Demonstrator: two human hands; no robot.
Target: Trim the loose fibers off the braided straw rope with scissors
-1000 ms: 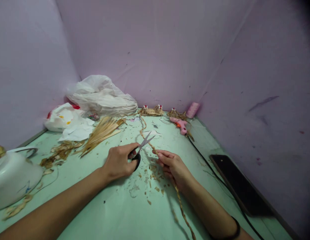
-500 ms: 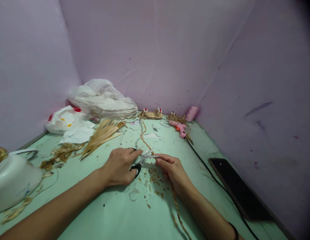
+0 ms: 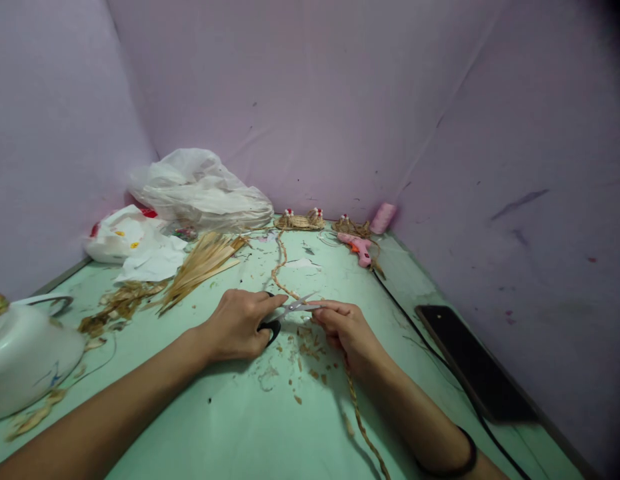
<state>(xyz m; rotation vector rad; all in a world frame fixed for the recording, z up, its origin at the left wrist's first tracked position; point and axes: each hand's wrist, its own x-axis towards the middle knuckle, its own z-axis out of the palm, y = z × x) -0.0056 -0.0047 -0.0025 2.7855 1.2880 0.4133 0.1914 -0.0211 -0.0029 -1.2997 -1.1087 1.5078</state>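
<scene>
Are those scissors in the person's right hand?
No, the left hand holds the scissors by their black handles, while the right hand grips the twisted cord.

Free passage: green tabletop (image 3: 240, 427) between the forearms (image 3: 140, 393), left of the braided cord (image 3: 357, 410), nearer than scattered scraps (image 3: 298, 400). Obstacles: beyond the left hand (image 3: 237, 325), dried leaf strips (image 3: 203, 267); left of it, white bowl (image 3: 33, 360); right of the right hand (image 3: 351, 330), black cable (image 3: 430, 344) and phone (image 3: 477, 367); between both hands, scissors (image 3: 291, 307) bridging the gap.
</scene>
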